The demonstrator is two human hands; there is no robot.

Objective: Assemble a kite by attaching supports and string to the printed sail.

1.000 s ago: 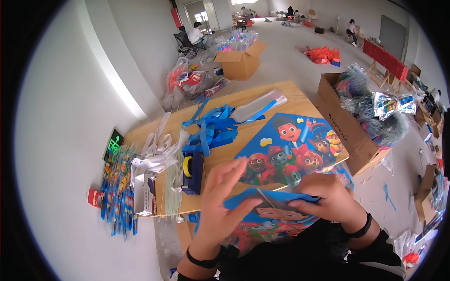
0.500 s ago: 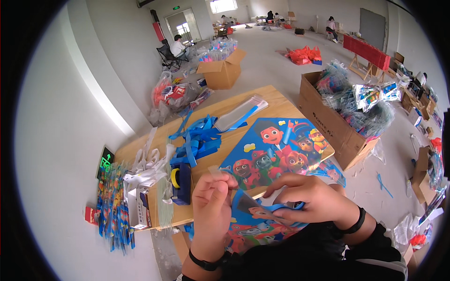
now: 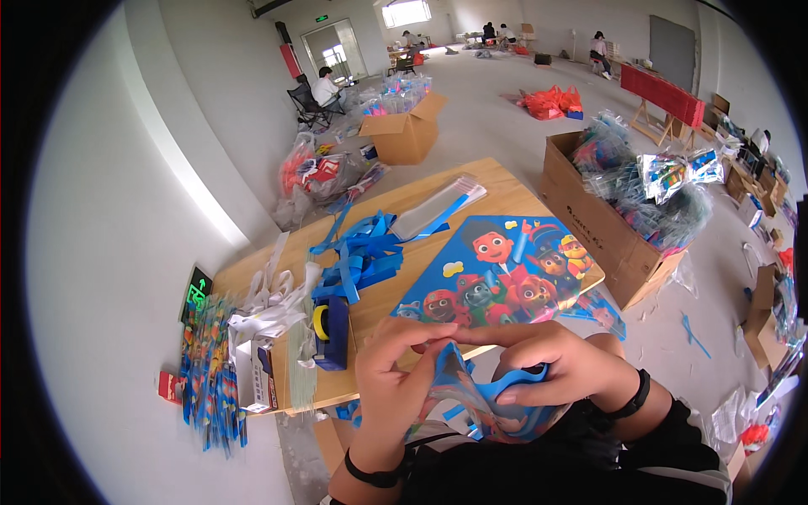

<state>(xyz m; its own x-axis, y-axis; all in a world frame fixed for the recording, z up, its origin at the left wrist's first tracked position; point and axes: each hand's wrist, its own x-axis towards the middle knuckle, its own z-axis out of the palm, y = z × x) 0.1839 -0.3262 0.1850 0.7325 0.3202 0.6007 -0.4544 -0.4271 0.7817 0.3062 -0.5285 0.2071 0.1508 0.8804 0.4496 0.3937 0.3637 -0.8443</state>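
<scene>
A thin blue sheet printed with cartoon figures is curled between my hands, above my lap at the table's near edge. My left hand pinches the sheet's left upper edge between thumb and fingers. From the other side my right hand grips the curled blue edge, its index finger stretched over to meet my left fingertips. Any tape under the fingertips is hidden. Just beyond my hands, similar printed sheets lie flat on the wooden table. Left of my left hand stands a dark blue tape dispenser with a yellow-cored roll.
Blue ribbon strips and clear plastic sleeves lie on the table. White strips and a bundle of patterned strips crowd its left edge. A carton of bagged goods stands right; another carton stands behind.
My left hand, which held up a short clear piece of tape, has moved right onto the sheet's edge. The fingertips of both hands now meet there, and the sheet is curled more upright.
</scene>
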